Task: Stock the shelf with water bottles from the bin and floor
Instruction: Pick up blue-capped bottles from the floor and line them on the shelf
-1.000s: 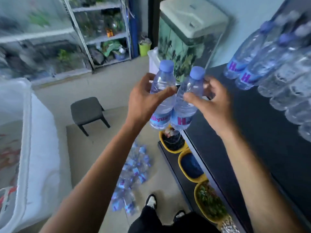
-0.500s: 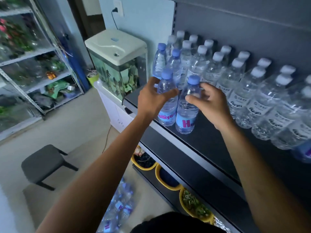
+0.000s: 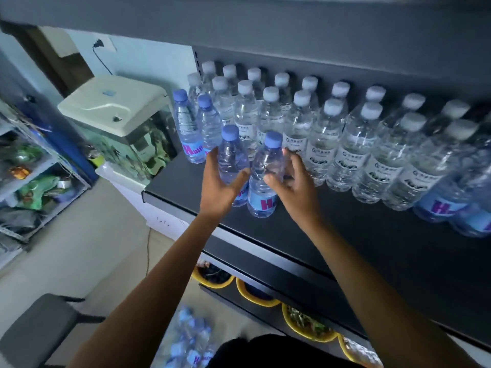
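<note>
Our left grip curled round one bottle and our right grip round a second bottle, both on the shelf beside full rows. The floor bottles were yet to be stocked.

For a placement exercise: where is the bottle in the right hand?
Head view: the right bottle, in the right hand, stands on the shelf near its left end, beside the left bottle, before the white-capped rows.

Forearms extended forward; left hand curls round left blue-capped clear bottle, right hand round right blue-capped clear bottle.
</note>
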{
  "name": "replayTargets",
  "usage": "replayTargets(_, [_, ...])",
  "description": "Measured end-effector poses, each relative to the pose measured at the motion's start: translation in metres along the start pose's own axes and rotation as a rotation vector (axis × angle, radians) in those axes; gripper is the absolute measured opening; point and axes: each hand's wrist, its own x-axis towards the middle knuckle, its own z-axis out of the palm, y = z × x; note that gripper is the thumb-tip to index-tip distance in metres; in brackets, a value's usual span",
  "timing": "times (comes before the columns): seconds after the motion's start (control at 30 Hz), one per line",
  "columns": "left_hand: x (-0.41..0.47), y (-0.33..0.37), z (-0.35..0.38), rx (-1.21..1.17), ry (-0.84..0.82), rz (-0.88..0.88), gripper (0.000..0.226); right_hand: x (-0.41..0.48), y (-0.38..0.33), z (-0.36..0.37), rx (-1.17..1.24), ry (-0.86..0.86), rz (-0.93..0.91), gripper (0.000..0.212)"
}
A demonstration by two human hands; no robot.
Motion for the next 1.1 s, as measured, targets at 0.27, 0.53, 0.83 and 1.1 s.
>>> replayTargets(0.27, [0.004, -0.062, -0.040, 0.186, -0.367, -0.037, 0.058, -0.028, 0.015, 0.031, -0.051, 0.034, -0.032, 0.076])
replayTargets(0.53, [0.010, -0.073, -0.027, 0.233, -0.181, -0.104, 0.069, -0.051, 0.039, 0.054, -0.218, 0.077, 0.105, 0.070])
replayTargets(0.83, [0.014, -0.083, -0.028, 0.273, -0.195, -0.019, 0.061, -0.038, 0.035, 0.071, -0.262, 0.251, 0.176, 0.064])
replayTargets(1.1, [0.045, -0.074, -0.018, 0.329, -0.152, -0.159, 0.054, 0.004, 0.044, 0.082, -0.471, 0.364, 0.219, 0.061])
